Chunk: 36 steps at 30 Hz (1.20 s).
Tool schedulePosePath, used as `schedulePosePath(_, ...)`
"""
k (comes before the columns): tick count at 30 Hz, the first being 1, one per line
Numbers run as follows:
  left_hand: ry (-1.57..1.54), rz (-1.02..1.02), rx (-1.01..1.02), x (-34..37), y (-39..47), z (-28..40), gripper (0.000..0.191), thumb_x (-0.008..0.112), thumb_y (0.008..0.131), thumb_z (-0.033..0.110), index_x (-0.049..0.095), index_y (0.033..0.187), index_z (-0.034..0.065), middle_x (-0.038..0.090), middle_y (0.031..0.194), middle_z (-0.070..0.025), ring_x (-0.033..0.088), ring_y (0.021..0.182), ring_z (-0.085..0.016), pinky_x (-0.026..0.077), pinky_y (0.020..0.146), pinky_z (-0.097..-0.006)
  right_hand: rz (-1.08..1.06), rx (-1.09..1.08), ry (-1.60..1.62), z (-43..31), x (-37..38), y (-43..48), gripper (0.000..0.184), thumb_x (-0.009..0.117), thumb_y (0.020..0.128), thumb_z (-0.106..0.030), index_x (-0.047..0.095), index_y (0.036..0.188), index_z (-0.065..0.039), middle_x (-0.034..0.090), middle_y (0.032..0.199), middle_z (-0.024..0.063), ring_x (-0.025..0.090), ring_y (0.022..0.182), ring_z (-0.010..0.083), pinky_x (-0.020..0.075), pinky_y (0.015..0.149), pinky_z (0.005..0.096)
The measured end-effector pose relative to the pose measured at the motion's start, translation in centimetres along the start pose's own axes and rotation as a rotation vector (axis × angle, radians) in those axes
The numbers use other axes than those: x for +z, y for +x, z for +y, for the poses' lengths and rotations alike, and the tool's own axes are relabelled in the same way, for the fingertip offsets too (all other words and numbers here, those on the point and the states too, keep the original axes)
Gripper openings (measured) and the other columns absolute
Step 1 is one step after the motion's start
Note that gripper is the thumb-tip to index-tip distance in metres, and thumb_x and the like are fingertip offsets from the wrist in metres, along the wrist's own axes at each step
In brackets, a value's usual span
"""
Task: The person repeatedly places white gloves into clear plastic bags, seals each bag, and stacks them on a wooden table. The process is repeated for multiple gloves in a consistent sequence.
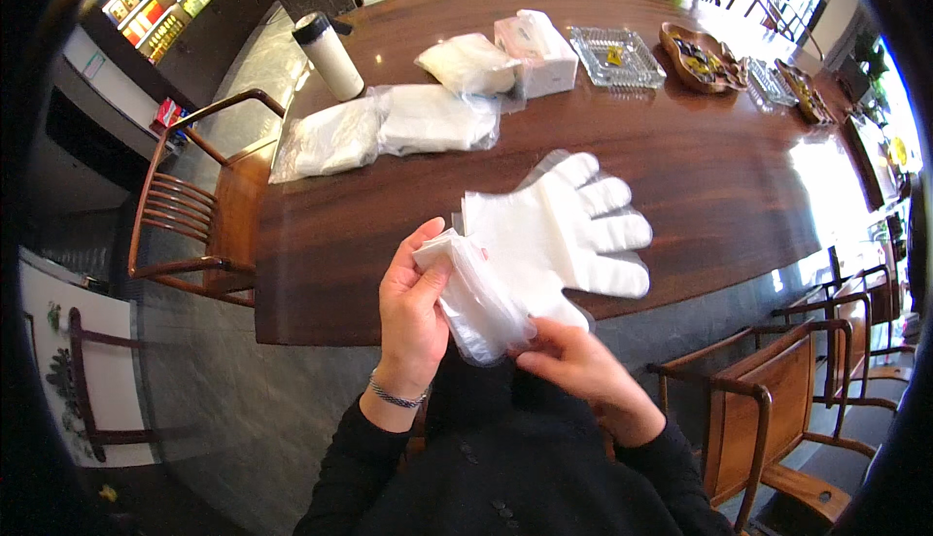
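My left hand (415, 292) grips the cuff end of a folded stack of clear plastic disposable gloves (481, 303), its thumb pressed on top. The fingers of my right hand (557, 354) pinch the lower right edge of this folded stack. Behind it, a flat pile of disposable gloves (539, 230) lies over the dark wooden table (328, 244), its glove fingers spread towards the right. Farther back lie plastic-wrapped white packs (437, 119), (332, 139) side by side, and a third white pack (466, 62) rests behind them.
A white flask with a black lid (332, 58) stands at the back left. A tissue box (543, 55), a glass ashtray (618, 58) and a wooden tray of small wrapped items (700, 62) line the far side. Wooden chairs (193, 208), (758, 405) flank the table.
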State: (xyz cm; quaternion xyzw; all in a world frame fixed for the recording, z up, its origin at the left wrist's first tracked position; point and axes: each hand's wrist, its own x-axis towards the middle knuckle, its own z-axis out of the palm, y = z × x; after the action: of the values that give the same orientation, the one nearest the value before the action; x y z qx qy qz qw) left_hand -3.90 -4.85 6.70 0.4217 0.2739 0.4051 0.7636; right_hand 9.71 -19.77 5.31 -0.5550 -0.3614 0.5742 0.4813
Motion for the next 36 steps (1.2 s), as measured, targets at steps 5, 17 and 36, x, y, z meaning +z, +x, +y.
schedulePosePath(5,0.138,-0.043,-0.048,2.1,1.4,-0.1,0.039,0.051,0.094,0.005,0.043,0.132,0.0009,0.061,0.113,-0.0159,0.063,0.101,-0.023,0.05,0.09,-0.0359,0.336,-0.438,-0.026,-2.8,0.2,2.6,0.056,0.055,0.095,-0.014,0.03,0.142,0.002,0.05,0.132,0.0172,0.049,0.121,0.0222,0.0406,0.1,0.0346)
schedulePosePath(17,0.104,-0.102,0.029,3.6,3.6,-0.3,0.041,0.046,0.095,0.002,0.04,0.136,0.0021,0.055,0.12,-0.0112,0.054,0.105,-0.015,0.044,0.093,-0.0276,0.402,-0.424,-0.185,-3.3,1.6,6.7,0.06,0.056,0.091,-0.009,0.026,0.142,0.005,0.044,0.133,0.0276,0.045,0.125,0.0355,0.0365,0.102,0.0391)
schedulePosePath(36,1.428,-0.178,0.948,3.6,24.8,-0.8,0.067,0.069,0.082,0.026,0.041,0.135,-0.0037,0.05,0.129,-0.0226,0.047,0.123,-0.032,0.037,0.102,-0.0395,0.66,-0.231,0.064,-5.4,-6.0,10.3,0.013,0.058,0.09,-0.01,0.061,0.097,0.001,0.059,0.078,-0.0011,0.051,0.071,0.0056,0.0425,0.062,0.0228)
